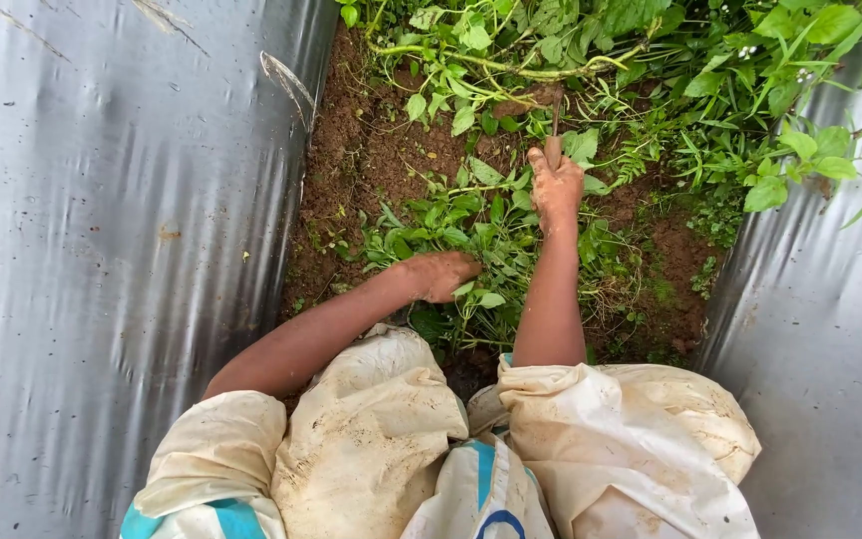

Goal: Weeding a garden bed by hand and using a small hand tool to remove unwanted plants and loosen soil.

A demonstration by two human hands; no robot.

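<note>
My right hand (557,187), caked in soil, is closed around the wooden handle of a small hand tool (554,135) whose thin metal shaft points away into the weeds. My left hand (440,274), also muddy, presses down into a clump of low green weeds (471,235), its fingers buried among the leaves; whether it grips stems is hidden. Both hands work in a strip of brown soil (371,150) between two plastic sheets. Cream cloth covers my knees (381,429) at the bottom.
Silver plastic mulch sheets flank the furrow on the left (122,250) and the right (830,329). Taller leafy plants and a pale trailing vine (511,65) crowd the far end. Bare patches of soil show at the left of the furrow.
</note>
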